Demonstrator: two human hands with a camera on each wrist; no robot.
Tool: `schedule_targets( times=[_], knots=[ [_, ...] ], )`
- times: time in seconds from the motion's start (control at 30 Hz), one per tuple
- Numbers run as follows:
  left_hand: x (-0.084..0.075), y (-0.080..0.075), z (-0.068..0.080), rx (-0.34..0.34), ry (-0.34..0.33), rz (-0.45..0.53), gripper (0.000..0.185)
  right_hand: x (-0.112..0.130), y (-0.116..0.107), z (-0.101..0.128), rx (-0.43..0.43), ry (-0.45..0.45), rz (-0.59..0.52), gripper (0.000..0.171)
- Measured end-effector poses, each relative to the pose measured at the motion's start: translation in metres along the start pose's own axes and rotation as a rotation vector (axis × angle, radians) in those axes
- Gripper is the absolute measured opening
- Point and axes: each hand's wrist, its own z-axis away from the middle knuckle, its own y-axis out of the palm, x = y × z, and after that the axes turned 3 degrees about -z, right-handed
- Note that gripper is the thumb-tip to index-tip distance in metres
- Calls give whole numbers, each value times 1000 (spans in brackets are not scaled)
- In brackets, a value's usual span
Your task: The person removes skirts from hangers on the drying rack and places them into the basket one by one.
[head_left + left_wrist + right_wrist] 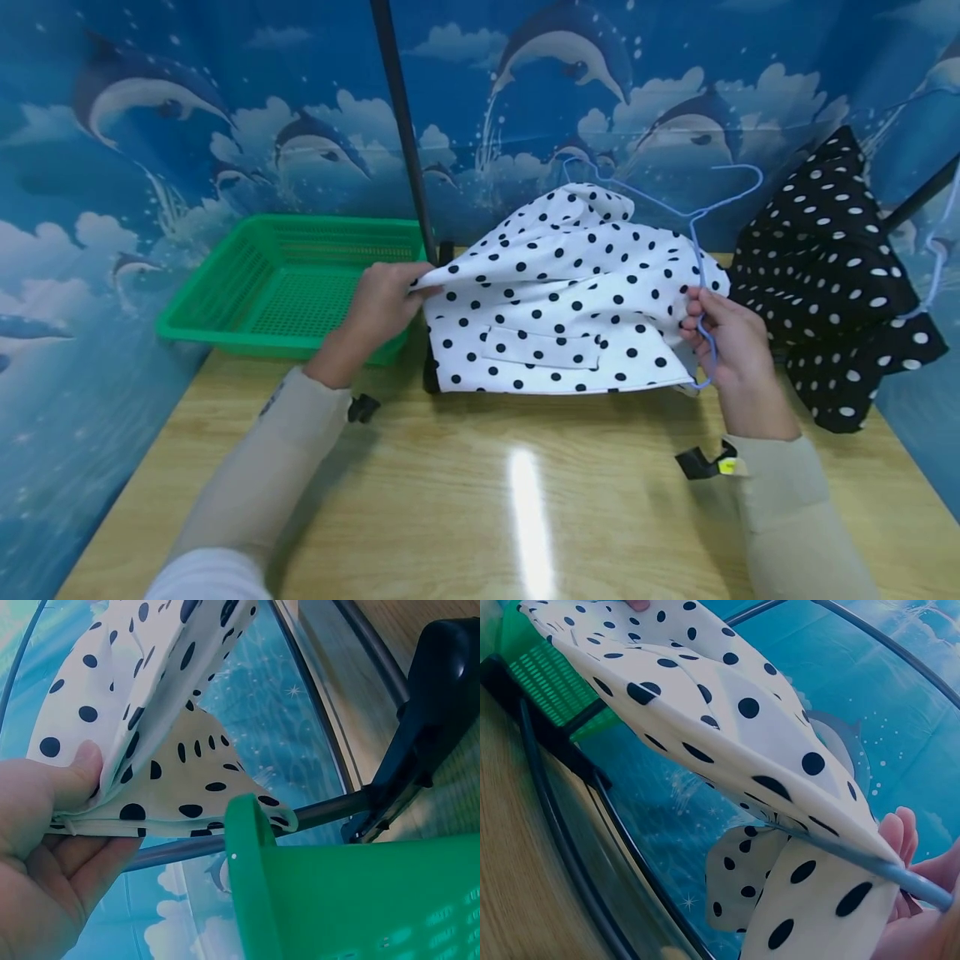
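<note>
A white cloth garment (577, 287) with black dots and a sewn-on patch hangs spread between my hands. At its left edge, my left hand (378, 304) pinches the fabric between thumb and fingers; the left wrist view shows the folded hem (131, 825) in that grip. My right hand (738, 342) holds one arm of a blue clothes hanger (656, 201) beside the garment's right edge. In the right wrist view, the hanger arm (915, 883) passes along the cloth toward the palm, and the cloth partly hides the fingers.
A green plastic basket (217, 337) stands at the left, close to my left hand. Black-and-white dotted cloth (825, 258) hangs at the right near another blue hanger (936, 275). A black pole (405, 125) rises behind the wooden table (450, 492), before a dolphin-print backdrop.
</note>
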Motion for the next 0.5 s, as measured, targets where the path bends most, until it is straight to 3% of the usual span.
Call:
schedule_targets(
  times=[0.5],
  knots=[
    [9,-16,-6,-165,27,75,14,6,-1,1,39,-11,9,20]
  ],
)
